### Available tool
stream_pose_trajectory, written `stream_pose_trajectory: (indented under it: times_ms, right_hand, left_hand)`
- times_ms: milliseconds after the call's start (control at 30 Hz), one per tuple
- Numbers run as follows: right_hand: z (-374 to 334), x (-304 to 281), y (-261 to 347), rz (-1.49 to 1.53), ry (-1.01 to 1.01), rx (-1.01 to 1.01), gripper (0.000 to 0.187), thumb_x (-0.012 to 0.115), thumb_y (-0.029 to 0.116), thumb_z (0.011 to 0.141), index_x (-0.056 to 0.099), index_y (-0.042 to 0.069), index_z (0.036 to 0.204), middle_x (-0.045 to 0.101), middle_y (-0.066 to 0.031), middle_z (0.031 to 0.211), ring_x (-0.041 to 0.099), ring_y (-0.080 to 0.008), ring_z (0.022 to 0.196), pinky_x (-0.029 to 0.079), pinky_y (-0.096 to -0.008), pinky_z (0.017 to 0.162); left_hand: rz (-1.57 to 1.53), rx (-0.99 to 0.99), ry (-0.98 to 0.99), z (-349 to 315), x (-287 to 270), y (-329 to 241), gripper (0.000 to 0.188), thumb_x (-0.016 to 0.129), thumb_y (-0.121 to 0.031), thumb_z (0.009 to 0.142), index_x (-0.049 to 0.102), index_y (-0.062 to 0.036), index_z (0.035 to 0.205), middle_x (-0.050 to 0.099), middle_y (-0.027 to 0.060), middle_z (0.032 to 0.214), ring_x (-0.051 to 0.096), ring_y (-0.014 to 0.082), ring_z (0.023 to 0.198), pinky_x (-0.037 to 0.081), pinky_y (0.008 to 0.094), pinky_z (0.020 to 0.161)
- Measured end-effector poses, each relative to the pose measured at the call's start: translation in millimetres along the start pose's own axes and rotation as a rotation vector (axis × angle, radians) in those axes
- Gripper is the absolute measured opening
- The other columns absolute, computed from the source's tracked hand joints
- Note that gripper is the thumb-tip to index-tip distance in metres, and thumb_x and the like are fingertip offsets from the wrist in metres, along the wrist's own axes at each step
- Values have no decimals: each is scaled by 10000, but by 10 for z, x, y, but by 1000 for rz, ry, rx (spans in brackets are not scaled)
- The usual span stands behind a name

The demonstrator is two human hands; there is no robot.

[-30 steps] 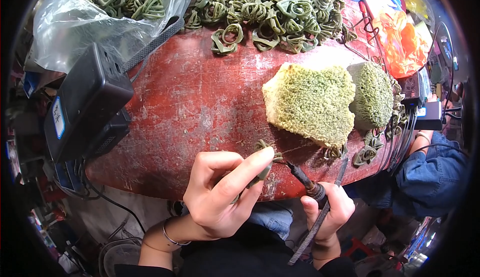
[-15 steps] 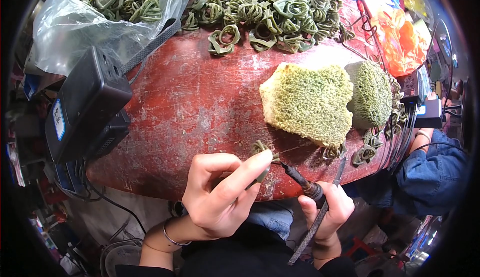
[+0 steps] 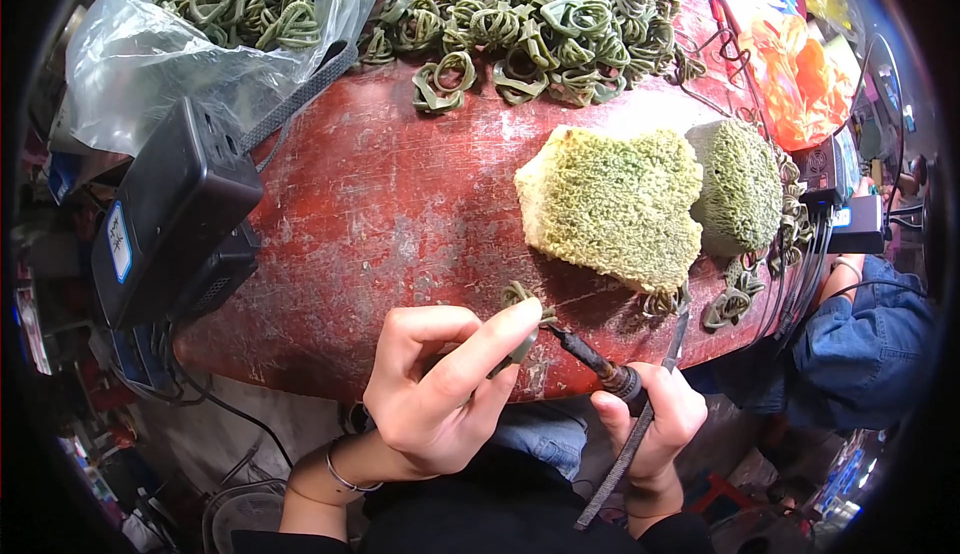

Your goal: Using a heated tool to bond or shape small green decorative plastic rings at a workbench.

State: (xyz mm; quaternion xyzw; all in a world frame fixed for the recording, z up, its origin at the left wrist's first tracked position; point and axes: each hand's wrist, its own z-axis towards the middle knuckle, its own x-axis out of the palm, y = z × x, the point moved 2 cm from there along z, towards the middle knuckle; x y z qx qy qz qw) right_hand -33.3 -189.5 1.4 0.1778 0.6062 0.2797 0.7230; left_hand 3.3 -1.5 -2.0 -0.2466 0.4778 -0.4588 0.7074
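My left hand point(image 3: 440, 384) pinches a small green looped piece point(image 3: 522, 299) against the near edge of the red worn table point(image 3: 400, 204). My right hand point(image 3: 655, 419) grips a dark pen-like iron tool point(image 3: 595, 359); its tip touches the green piece from the right. A cord or strap point(image 3: 625, 454) trails down from that hand. Just beyond lies a large flat green sponge-like slab point(image 3: 615, 204), with a rounded second one point(image 3: 740, 189) to its right.
A heap of green looped pieces point(image 3: 540, 24) covers the table's far side, more in a clear plastic bag point(image 3: 200, 34) at far left. A black box-shaped device point(image 3: 170, 219) sits on the left edge. Another person's denim sleeve point(image 3: 860, 354) is at right.
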Motion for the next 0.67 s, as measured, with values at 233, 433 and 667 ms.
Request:
stream_pose_trajectory:
  times_ms: [233,433,667]
  right_hand:
    - [1,-1,0,-3,15,11,369,802,239,621,583,-12,781,538,-99,588,556,-241,481,440,-292,455]
    - [-53,9,-51,34,-25,8,391,763,321,674,583,-5,796,548,-94,590,559,-234,485,439,-286,455]
    - [-133,-123,-127,-8,-216,231,457,650,423,776,565,-21,845,583,-116,649,569,-242,533,452,-300,492]
  left_hand:
    - [-13,-6,6,0,1,0,360,665,74,692,581,-2,1034,512,97,879,538,162,720,462,247,622]
    - [15,8,17,-2,1,17,367,689,47,692,579,1,1040,510,91,890,528,149,730,450,236,630]
    - [24,-40,-6,-2,-12,-24,420,711,-2,703,556,-13,1093,505,86,922,516,157,730,448,240,642]
